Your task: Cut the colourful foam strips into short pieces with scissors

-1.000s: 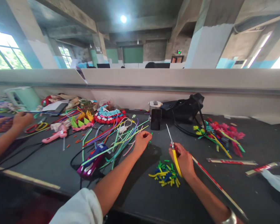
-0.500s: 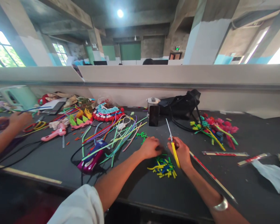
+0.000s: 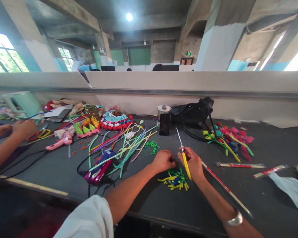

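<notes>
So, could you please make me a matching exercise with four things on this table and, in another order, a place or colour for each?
Things:
1. yellow-handled scissors
2. phone
3. pile of cut pieces
4. glue gun

Places and colours:
A. yellow, green and blue
B. pink
C. in the person's right hand
D. upright in front of a lidded container

Right pairs: 1-C, 2-D, 3-A, 4-B.
</notes>
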{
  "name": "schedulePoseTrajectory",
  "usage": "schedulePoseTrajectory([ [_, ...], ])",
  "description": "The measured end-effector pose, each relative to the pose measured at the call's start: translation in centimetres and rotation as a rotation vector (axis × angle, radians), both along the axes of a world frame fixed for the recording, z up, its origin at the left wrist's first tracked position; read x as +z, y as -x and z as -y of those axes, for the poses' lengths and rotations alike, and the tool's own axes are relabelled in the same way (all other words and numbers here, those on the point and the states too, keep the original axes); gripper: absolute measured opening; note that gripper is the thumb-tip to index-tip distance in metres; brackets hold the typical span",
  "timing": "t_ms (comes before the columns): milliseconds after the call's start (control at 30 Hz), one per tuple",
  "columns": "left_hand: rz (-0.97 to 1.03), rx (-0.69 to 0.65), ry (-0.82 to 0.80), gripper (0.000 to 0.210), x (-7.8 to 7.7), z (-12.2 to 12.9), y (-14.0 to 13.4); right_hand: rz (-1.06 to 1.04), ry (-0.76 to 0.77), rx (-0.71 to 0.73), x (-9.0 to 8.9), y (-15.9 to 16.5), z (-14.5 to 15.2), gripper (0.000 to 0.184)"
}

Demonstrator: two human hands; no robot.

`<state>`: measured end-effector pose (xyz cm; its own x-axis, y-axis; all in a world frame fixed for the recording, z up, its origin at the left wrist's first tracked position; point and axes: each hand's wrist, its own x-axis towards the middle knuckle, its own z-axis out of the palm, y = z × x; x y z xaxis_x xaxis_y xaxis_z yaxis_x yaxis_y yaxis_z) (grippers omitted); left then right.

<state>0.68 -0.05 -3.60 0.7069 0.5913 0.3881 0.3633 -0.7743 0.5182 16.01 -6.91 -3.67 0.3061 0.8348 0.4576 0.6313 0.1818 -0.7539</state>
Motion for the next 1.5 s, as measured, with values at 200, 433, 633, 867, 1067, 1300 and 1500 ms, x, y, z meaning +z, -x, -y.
schedulePoseTrajectory([
  [200,0.326,0.102,0.274,0.005,1.2,0.3,0.2,-0.048,-0.069,0.0,0.6,0.7,0.4,0.036],
  [433,0.349,0.089,0.247,0.005,1.6,1.1,-0.2,-0.065,-0.066,0.062,0.1,0.4,0.0,0.035],
  [633,0.343,0.105,0.284,0.007,1.6,1.2,-0.1,-0.059,-0.062,0.067,-0.2,0.3,-0.1,0.036],
  [867,0.379,0.07,0.792,0.015,1.1,0.8,-0.3,-0.131,-0.088,0.063,0.5,0.5,0.1,0.04],
  [1067,0.436,-0.048,1.03,0.01,1.4,0.9,0.0,-0.099,-0.092,0.122,1.2,1.0,0.5,0.039],
  [1300,0.839,0.044,1.065,0.011,2.5,0.3,0.2,0.011,-0.057,0.018,1.5,1.4,1.0,0.035],
  [1500,1.118,0.054,1.06,0.015,3.7,-1.0,1.2,0.273,0.101,-0.025,0.6,1.7,1.1,0.031],
])
